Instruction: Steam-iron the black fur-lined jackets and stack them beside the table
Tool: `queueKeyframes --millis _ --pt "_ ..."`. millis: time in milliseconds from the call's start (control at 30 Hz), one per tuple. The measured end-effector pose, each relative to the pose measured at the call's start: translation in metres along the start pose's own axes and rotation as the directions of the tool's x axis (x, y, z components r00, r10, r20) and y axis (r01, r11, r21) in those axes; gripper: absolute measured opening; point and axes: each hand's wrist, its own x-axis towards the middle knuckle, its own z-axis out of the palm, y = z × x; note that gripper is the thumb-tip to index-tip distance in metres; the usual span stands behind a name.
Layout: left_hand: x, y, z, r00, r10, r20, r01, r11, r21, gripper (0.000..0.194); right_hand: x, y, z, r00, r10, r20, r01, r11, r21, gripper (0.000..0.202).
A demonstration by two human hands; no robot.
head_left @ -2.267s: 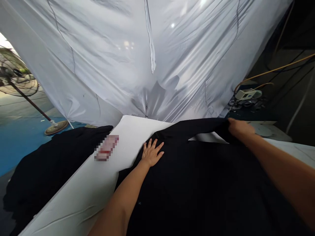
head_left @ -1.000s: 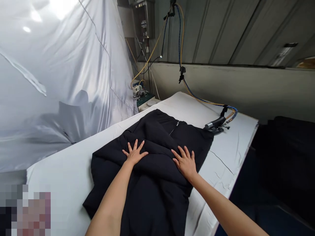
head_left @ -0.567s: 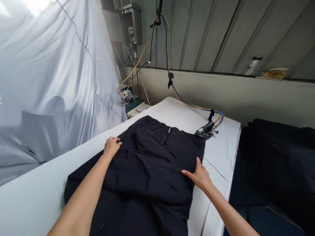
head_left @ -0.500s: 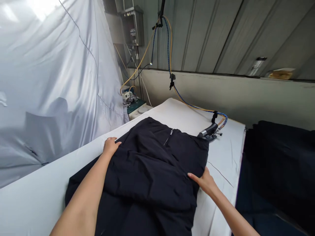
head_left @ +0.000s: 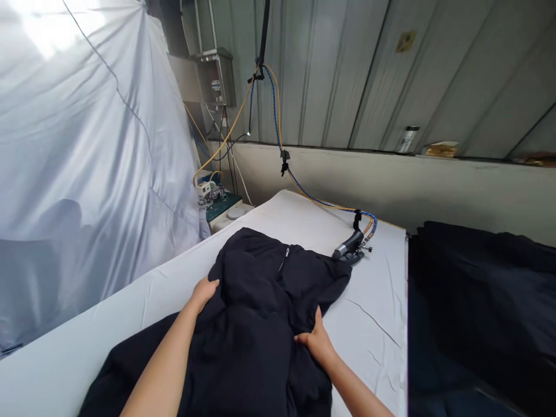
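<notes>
A dark garment (head_left: 256,324) with a short zipper (head_left: 284,259) near its far edge lies rumpled on the white-covered table (head_left: 377,313). Its kind is not plain from here; the near part runs out of view. My left hand (head_left: 205,291) is closed on the left side of the cloth, thumb on top and the other fingers mostly hidden. On the right side, my right hand (head_left: 319,341) grips a bunched fold, its thumb and a finger showing. Just beyond the garment's far right corner sits a steam iron (head_left: 350,248), which seems to touch the cloth.
A blue-and-yellow hose and cord (head_left: 319,201) hang from above and run to the iron. More dark cloth (head_left: 482,289) is piled right of the table. A white sheet (head_left: 87,191) hangs at the left. Behind it, a machine (head_left: 221,202) stands near the wall.
Both hands have drawn inward and nearer to me, gathering the garment's sides, so its middle is narrower. The view has shifted to the right and tilted up a little.
</notes>
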Motion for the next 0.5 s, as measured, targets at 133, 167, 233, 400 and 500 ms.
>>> queueKeyframes --millis 133,167,233,400,500 --pt "-0.075 0.044 0.010 0.993 0.106 -0.057 -0.109 0.992 -0.059 0.034 -0.019 -0.029 -0.002 0.995 -0.093 0.044 0.092 0.996 0.014 0.099" --pt "-0.096 0.054 0.013 0.990 0.132 -0.057 -0.136 0.988 -0.072 0.034 -0.027 -0.040 -0.003 0.990 -0.126 0.057 0.125 0.992 0.028 0.097" --pt "-0.135 0.070 0.020 0.976 0.206 -0.076 -0.213 0.973 -0.094 0.034 -0.043 -0.060 -0.007 0.975 -0.202 0.088 0.196 0.978 0.065 0.095" --pt "-0.212 0.099 0.033 0.899 0.431 -0.079 -0.438 0.887 -0.144 0.038 -0.083 -0.085 -0.028 0.923 -0.347 0.167 0.320 0.932 0.170 0.091" --pt "-0.238 0.119 0.039 0.857 0.511 -0.071 -0.513 0.829 -0.221 0.037 -0.100 -0.085 -0.048 0.901 -0.391 0.186 0.341 0.905 0.255 0.089"
